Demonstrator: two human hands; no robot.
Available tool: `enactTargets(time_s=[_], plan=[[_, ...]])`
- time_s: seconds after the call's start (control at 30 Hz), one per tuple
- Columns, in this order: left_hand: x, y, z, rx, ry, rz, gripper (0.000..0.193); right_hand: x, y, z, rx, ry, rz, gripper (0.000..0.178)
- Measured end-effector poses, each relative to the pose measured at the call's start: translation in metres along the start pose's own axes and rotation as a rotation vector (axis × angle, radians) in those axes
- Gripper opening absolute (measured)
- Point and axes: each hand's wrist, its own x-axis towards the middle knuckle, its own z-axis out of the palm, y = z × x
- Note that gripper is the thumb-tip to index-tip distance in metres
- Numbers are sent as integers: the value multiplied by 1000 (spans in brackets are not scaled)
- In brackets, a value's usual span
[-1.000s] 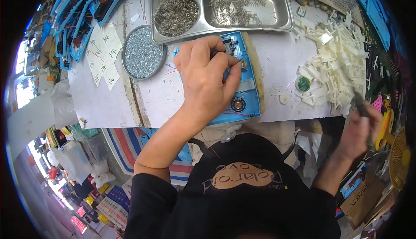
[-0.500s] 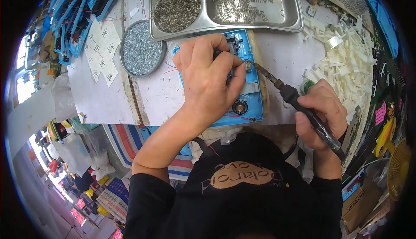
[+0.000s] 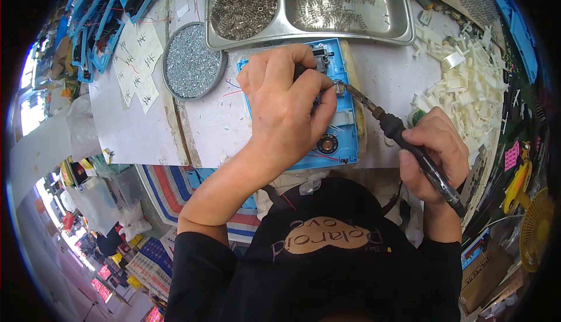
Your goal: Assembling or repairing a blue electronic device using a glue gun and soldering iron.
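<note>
A blue plastic casing [image 3: 348, 149] lies on the table in front of me, holding a small round speaker [image 3: 327, 143], wires and other parts. My left hand [image 3: 285, 103] rests over it, covering its left side. Thumb and fingers are pinched together there; whatever they hold is hidden. My right hand [image 3: 435, 152] grips a soldering iron [image 3: 416, 153] with a black handle. Its tip touches, or comes very close to, a small metal part [image 3: 339, 88] in the casing, right beside my left fingertips.
A steel tray [image 3: 409, 34] of small springs stands at the back. Left of the casing sits a round dish [image 3: 224, 68] of small screws. White plastic parts [image 3: 461, 82] are heaped at the right. More blue casings [image 3: 108, 21] are piled far left, by paper sheets [image 3: 137, 65].
The view has shifted slightly, so the table's things sit a little further right. Both hands keep their grip, and the iron's tip stays at the small metal part.
</note>
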Motion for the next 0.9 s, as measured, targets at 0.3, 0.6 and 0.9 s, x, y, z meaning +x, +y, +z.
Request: enactTargets(time_s=[0.3, 0.6, 0.9], plan=[[3, 1, -3, 35, -19, -2, 15, 0, -1, 0, -26, 2, -66, 25], [1, 1, 0, 2, -3, -20, 15, 0, 0, -1, -33, 10, -63, 26], [3, 2, -1, 14, -7, -12, 15, -3, -2, -5, -36, 19, -37, 26]])
